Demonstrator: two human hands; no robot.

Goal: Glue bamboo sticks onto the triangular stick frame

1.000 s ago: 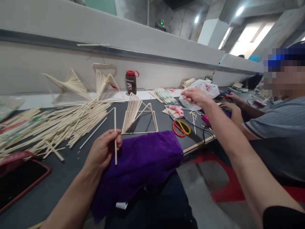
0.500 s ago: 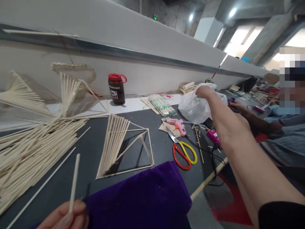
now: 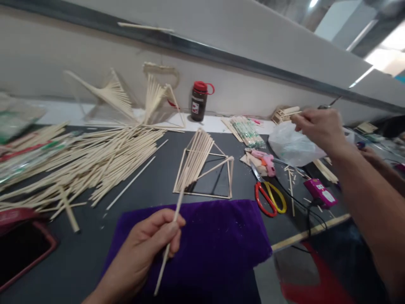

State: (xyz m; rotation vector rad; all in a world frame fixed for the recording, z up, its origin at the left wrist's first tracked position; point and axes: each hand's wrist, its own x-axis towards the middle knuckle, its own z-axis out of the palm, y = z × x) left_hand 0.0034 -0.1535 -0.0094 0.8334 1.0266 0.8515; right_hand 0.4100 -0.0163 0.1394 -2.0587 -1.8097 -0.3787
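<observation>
Between the thumb and fingers of my left hand point(image 3: 155, 240) is a thin wooden stick point(image 3: 166, 257), held above the purple cloth point(image 3: 221, 236). The stick's upper end overlaps the view of a stick-built frame point(image 3: 199, 158) standing on the dark table. My right hand point(image 3: 319, 124) is raised at the right, over the white plastic bag point(image 3: 289, 143). Its fingers are pressed together, with a short light piece showing at the fingertips, too blurred to name. Scissors point(image 3: 268, 198) with red and yellow handles lie beside the pink glue gun point(image 3: 264, 161).
A large pile of sticks point(image 3: 110, 164) covers the table's left side, with a phone point(image 3: 25, 249) at the lower left. Behind stand a bottle point(image 3: 198, 101) and more stick models point(image 3: 110, 95). A purple device point(image 3: 321, 192) with a cable lies right; another person's hand point(image 3: 367, 152) is beyond.
The view has turned left. My left hand has risen with its stick, which now tilts over the cloth. My right hand has lifted off the plastic bag.
</observation>
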